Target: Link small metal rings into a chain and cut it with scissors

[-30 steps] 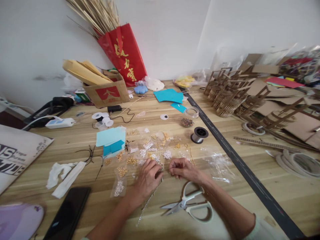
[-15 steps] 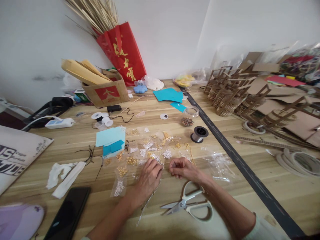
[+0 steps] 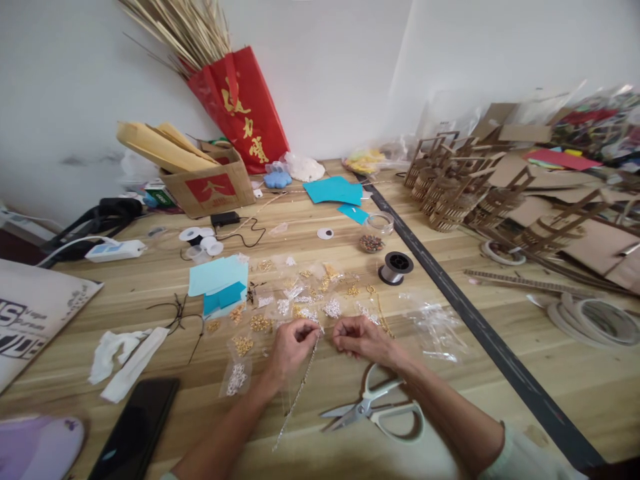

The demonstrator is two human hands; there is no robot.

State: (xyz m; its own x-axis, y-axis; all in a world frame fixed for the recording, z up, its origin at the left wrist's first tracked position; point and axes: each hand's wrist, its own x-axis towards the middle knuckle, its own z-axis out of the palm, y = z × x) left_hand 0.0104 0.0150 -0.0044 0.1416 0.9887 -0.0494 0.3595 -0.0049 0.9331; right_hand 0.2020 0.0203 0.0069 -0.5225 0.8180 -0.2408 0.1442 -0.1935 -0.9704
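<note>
A thin silver chain [image 3: 299,395] hangs from the pinched fingertips of my left hand [image 3: 294,347] and trails toward the near edge of the table. To its right, a small gap away, my right hand [image 3: 359,337] is closed, thumb and forefinger together; what it holds, if anything, is too small to name. White-handled scissors [image 3: 367,407] lie with blades apart below my right hand. Beyond the hands are small bags of silver pieces [image 3: 332,307] and gold pieces [image 3: 260,323]. A gold chain [image 3: 383,313] rests just past my right hand.
A wire spool [image 3: 397,268] and a jar of beads [image 3: 373,244] stand behind the right hand. Clear plastic bags [image 3: 437,330] lie to the right, a black phone [image 3: 135,427] to the left. Blue cards [image 3: 218,277] and small wooden baskets [image 3: 453,200] are farther off.
My left hand has turned and moved slightly left, so its pinch and more of the silver chain show. My right hand has shifted slightly left. The whole view has shifted a little.
</note>
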